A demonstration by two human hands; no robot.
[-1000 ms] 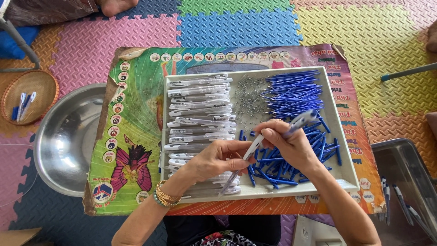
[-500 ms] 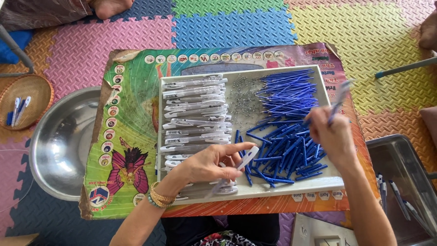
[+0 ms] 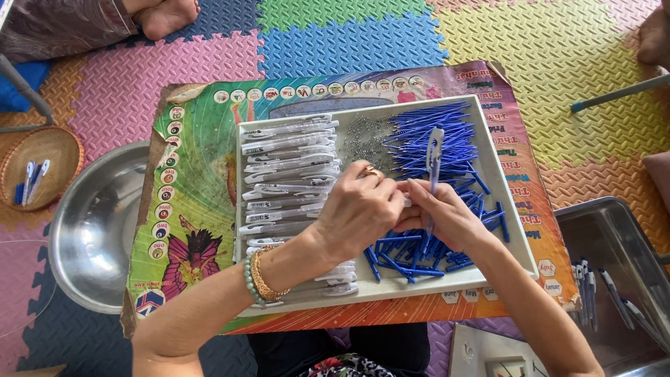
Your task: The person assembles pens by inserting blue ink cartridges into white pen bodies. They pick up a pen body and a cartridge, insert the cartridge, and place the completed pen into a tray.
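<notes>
A white tray (image 3: 513,230) lies on a colourful board (image 3: 195,230). It holds rows of clear pen barrels (image 3: 289,167) on the left, small metal springs (image 3: 363,139) in the middle and a heap of blue refills (image 3: 436,132) on the right. Both my hands meet over the middle of the tray. My right hand (image 3: 447,216) holds a clear-and-blue pen (image 3: 434,157) upright above the refills. My left hand (image 3: 359,209), with a ring and bead bracelets, pinches at the pen's lower end, which its fingers hide.
A steel bowl (image 3: 91,230) sits left of the board, with a wicker basket (image 3: 59,150) holding a few pens beyond it. A metal tray (image 3: 614,237) with several pens lies at the right. Another person's foot (image 3: 167,14) rests at the top left on the foam mat.
My right hand came back from the right side of the tray to its middle and joined the left hand. The pen now stands upright between them.
</notes>
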